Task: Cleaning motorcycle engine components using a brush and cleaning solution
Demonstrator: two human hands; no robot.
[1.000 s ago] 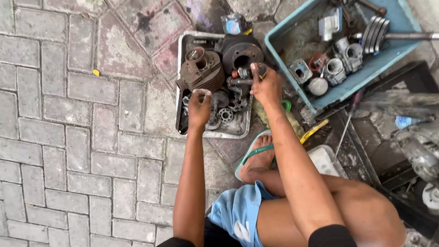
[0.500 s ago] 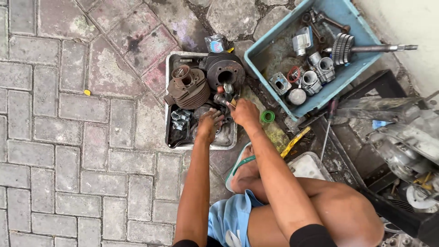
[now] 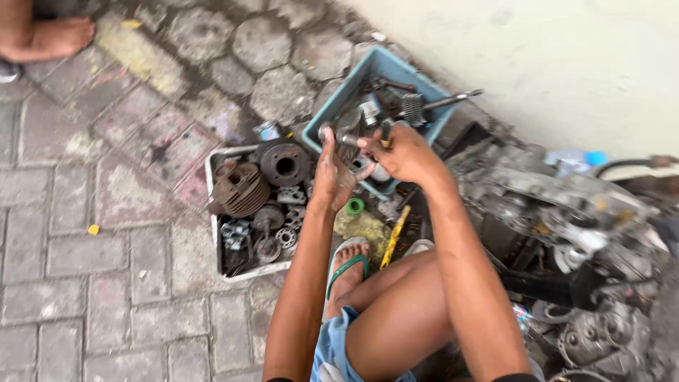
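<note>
Both hands are raised together above the gap between a white tray (image 3: 212,185) and a blue crate (image 3: 320,120). My left hand (image 3: 331,175) and my right hand (image 3: 404,153) grip one greasy grey metal engine part (image 3: 349,134) between them. A short dark rod sticks up from the right fist. The white tray holds a rusty finned cylinder (image 3: 239,188), a round black drum (image 3: 284,164) and several small gears and bearings. The blue crate holds more metal parts and a shaft (image 3: 453,98).
A stripped engine block (image 3: 566,212) lies on the ground at right. A yellow-handled tool (image 3: 394,238) and a green ring (image 3: 355,206) lie near my sandalled foot (image 3: 346,266). Another person's bare foot (image 3: 53,37) stands at top left. A pale wall runs along the back.
Both hands rose out of the white tray with a metal part and moved right toward the blue crate. The view swung to the right, showing the engine block and wall.
</note>
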